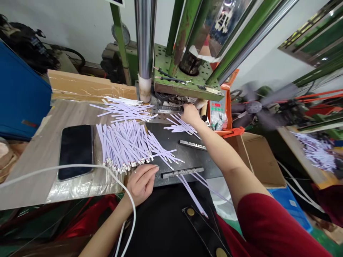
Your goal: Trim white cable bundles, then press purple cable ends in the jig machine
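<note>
My left hand [142, 184] rests at the table's front edge, fingers curled together with nothing visible in them. Just beyond it lies a thick pile of lavender flat cables [125, 142] with small white and metal ends. My right hand [190, 114] reaches under the green press [187, 84], its fingers closed at a small dark part beside the metal mould [173, 107]; what they grip is mostly hidden. Below that hand is a smaller bunch of cables [180, 126]. A slotted metal bar [182, 172] near me has several cables hanging from it; another metal bar [192, 145] lies farther back.
A black phone [75, 151] lies on the left of the table. More cables [125, 108] are heaped behind the main pile. A white cord [118, 175] crosses in front of my left forearm. An orange control box [223, 107], a cardboard box [253, 157] and a fan [253, 106] stand to the right.
</note>
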### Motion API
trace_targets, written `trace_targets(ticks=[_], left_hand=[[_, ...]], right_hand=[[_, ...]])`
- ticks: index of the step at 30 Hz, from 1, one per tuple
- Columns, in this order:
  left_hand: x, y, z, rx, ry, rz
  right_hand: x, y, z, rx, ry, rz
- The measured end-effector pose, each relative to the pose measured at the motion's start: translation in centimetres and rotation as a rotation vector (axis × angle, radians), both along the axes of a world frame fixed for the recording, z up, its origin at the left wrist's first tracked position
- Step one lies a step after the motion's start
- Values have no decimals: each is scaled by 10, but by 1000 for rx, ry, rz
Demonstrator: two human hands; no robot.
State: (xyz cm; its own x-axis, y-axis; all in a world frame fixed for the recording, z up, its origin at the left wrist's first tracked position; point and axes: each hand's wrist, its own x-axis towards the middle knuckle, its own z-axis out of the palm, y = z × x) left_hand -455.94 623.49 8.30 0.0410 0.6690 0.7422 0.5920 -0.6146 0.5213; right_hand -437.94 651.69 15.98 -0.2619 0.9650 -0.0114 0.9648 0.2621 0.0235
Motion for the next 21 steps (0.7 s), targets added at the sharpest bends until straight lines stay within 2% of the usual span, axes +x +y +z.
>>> trace_targets(ticks=[6,9,13,15,18,21], left_hand=[[1,-1,0,2,15,35],[1,-1,0,3,24,54],[1,-2,-1,-12,20,60],[1,-2,-1,-21,25,64],[0,-2,0,-21,22,76],[-1,-1,3,-17,19,69]], right_hand=[[18,8,-7,-67,175,-34],[18,8,-7,-74,163,-15],[20,3,4,-51,79,23],[32,-7,13,-73,99,38],[75,-40,21,-186,323,6],[140,-96,15,-346,865,-262]])
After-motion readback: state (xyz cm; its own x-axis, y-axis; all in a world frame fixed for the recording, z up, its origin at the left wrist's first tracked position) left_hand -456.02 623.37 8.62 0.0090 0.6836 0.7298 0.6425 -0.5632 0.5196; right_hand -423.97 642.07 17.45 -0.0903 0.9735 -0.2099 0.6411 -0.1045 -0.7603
